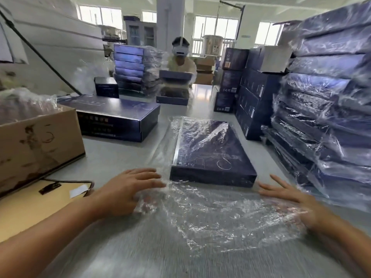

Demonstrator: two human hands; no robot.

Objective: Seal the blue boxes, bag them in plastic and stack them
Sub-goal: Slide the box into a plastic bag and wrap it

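A flat blue box [210, 151] lies on the grey table [124, 157] in front of me, inside a clear plastic bag [210, 207] whose loose open end spreads toward me. My left hand [128, 189] rests with straight fingers on the bag's left edge, near the box's front left corner. My right hand [289, 199] lies flat on the bag's right edge, by the box's front right corner. Neither hand grips anything.
A tall stack of bagged blue boxes [329, 109] stands at the right. Unbagged blue boxes [116, 119] lie at the left. A cardboard carton [38, 145] sits at the near left. A person [180, 63] works across the table beside another stack [132, 67].
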